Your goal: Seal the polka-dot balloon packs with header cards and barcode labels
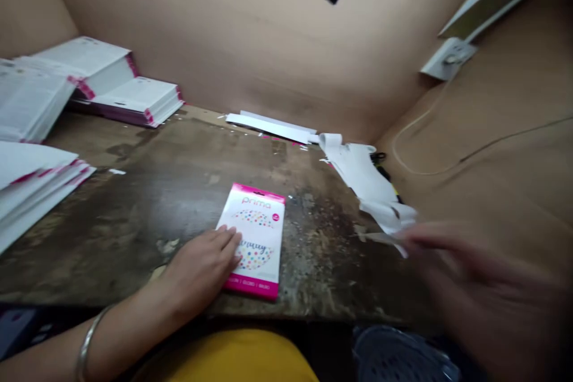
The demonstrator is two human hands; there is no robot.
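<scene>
A white card packet with pink edges and coloured dots [259,233] lies flat near the front edge of the dark worn table [147,203]. My left hand [201,268] rests flat on the packet's left side, fingers stretched out. My right hand [452,268] is at the right, badly smeared by motion. Its fingers reach toward a crumpled white strip of paper [371,182] and seem to pinch a thin pale sliver, but I cannot make the grip out.
Stacks of white, pink-edged packets [129,92] stand at the back left, and more [31,185] lie at the left edge. Flat white strips [273,125] lie by the back cardboard wall. A socket with a cable [447,59] is mounted on the right wall.
</scene>
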